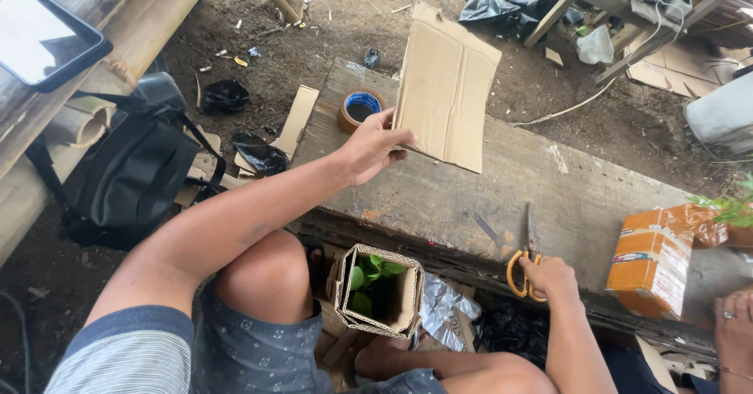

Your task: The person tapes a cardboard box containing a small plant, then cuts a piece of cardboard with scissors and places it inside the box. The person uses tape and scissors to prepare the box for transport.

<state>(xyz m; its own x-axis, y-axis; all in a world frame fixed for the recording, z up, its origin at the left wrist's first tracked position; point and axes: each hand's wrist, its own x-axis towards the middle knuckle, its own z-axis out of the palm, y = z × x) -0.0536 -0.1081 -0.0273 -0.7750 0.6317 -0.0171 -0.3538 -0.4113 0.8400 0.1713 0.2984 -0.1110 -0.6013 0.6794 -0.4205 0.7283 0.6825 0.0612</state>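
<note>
Left hand (369, 147) fingers clamp the cardboard (445, 88) edge on the desk (549, 194), right hand (549, 276) fingers closed on scissors (524, 264); sheet judged light, stiff, best pinched at its edge.

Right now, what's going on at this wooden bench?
A person sits at a rough wooden bench. Their left hand holds a flat sheet of cardboard by its edge, tilted up off the bench beside a roll of tape. Their right hand grips orange-handled scissors lying on the bench. An open cardboard box with a green plant sits between their knees. Another person's hand rests near an orange wrapped box at the right.
</note>
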